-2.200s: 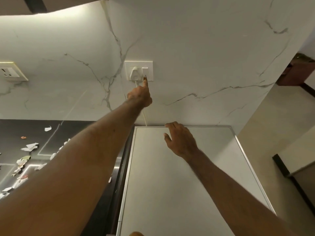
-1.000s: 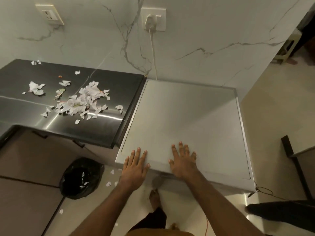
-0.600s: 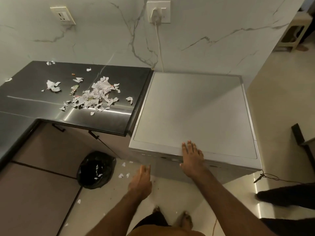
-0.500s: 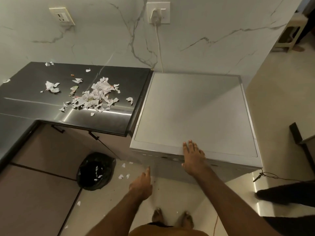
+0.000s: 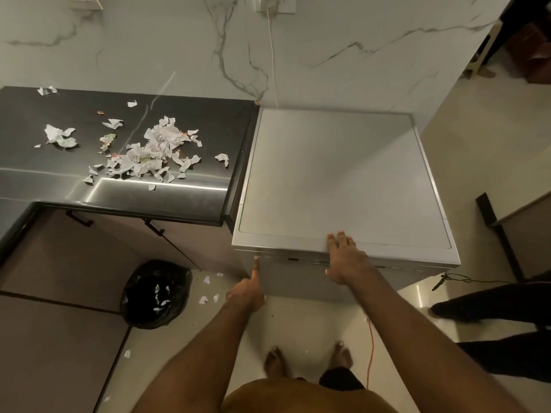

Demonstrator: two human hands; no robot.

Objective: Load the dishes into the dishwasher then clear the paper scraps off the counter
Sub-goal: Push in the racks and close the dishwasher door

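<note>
Reaching toward the dishwasher [image 5: 337,180], a person stands right in front of it with both bare arms extended. The right hand [image 5: 344,260] lies flat over the front edge of the dishwasher's pale top, its fingers [image 5: 338,241] straight, close together and holding nothing. The left hand [image 5: 246,292] is lower, before the dishwasher's front left corner, with the index finger stretched straight up so that its tip meets the control strip [image 5: 293,259] just under the top edge; the other fingers seem tucked in, and nothing is held. The dishwasher's door looks closed, and no dishes show. Paper scraps [image 5: 149,153] lie in a loose heap on the dark counter [image 5: 193,120] that abuts the dishwasher's left side, with smaller bits scattered farther left of it. On the floor in front of the counter, left of the dishwasher, sits a black bin bag [image 5: 155,293] with white scraps inside, and a few more floor scraps [image 5: 208,293] lie between it and the dishwasher. Behind the dishwasher a white cord [image 5: 272,55] runs up the marble wall to a socket [image 5: 275,3]. An orange cable [image 5: 370,347] trails over the floor in front of the dishwasher, beside the person's bare feet [image 5: 274,362]. To the dishwasher's right are another person's dark-clothed legs [image 5: 492,302].
</note>
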